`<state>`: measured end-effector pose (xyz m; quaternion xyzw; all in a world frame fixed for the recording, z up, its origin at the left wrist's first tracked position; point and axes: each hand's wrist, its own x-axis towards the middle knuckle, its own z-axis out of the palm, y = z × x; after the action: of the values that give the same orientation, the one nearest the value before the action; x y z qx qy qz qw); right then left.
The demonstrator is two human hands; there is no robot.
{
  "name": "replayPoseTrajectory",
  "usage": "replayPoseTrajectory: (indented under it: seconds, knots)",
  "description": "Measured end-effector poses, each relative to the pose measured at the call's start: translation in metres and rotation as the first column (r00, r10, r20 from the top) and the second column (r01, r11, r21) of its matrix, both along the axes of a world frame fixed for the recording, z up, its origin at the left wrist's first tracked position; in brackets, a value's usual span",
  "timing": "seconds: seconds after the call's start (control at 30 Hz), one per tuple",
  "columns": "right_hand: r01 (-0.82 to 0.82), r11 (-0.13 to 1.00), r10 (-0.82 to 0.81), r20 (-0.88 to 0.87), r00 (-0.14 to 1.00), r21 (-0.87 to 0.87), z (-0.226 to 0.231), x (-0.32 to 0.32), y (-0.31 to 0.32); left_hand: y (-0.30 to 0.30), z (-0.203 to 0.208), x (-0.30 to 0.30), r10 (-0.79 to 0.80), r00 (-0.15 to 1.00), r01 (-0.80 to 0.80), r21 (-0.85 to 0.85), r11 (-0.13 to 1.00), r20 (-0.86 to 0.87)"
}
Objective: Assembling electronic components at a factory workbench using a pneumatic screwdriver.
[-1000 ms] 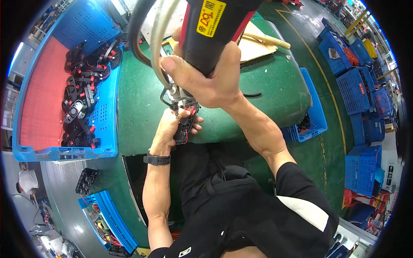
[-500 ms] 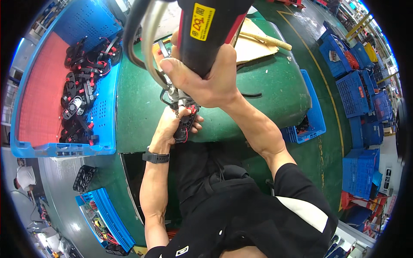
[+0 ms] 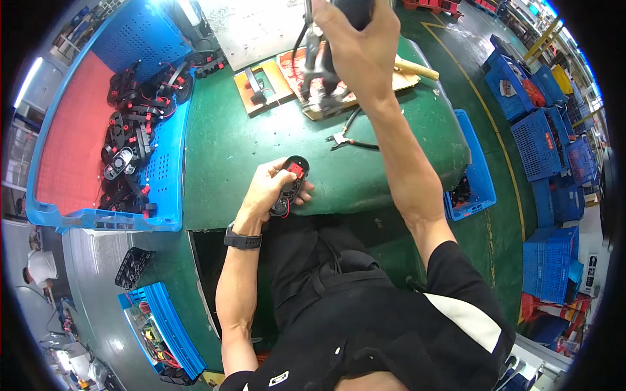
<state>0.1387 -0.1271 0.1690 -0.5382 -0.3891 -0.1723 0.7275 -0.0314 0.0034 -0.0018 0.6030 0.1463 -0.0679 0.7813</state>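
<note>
My left hand [image 3: 264, 190] grips a long black plastic housing [image 3: 294, 191] with a red block [image 3: 295, 171] at its upper end, above the near edge of the green table. Its thumb presses near the red block, and the fingers curl round the far side. At the top of the view, my right hand [image 3: 366, 62] is wrapped round the black body of a power screwdriver [image 3: 356, 13]. The tool's metal nose [image 3: 321, 94] is smeared by motion and stands apart from the housing. Its upper part leaves the picture.
Pliers [image 3: 340, 139] lie on the green table [image 3: 228, 163]. Behind are an orange board [image 3: 250, 106], a red-patterned sheet [image 3: 287, 64] and a wooden handle [image 3: 417, 68]. A blue crate [image 3: 171, 195] of black parts stands left; another blue crate [image 3: 481, 186] is at the right.
The power screwdriver has gone up and away from the housing with my right hand, uncovering the pliers and orange board. My left hand keeps the housing in nearly the same place.
</note>
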Motion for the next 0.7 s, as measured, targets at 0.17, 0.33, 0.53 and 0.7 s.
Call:
replayPoseTrajectory:
  seconds: [0.17,0.33,0.53,0.7]
  knots:
    - [0.455,0.888,-0.428,0.463,0.776,0.057,-0.048,-0.017,-0.021,-0.013,0.017,-0.011,-0.009,0.995,0.009,0.006,1.0,0.103]
    - [-0.304,0.663,0.194,-0.235,0.952,-0.684,-0.141,-0.067,-0.069,-0.029,0.017,-0.007,-0.095,0.99,0.098,-0.019,0.995,0.107]
    - [-0.03,0.968,-0.141,-0.639,0.756,-0.249,-0.162,-0.036,-0.164,0.012,0.041,0.018,-0.227,0.857,-0.189,0.691,0.698,0.463]
    - [0.418,0.907,-0.298,-0.767,0.569,-0.043,-0.216,0.059,-0.287,0.222,0.025,0.024,0.414,0.761,-0.446,0.866,-0.228,0.5]
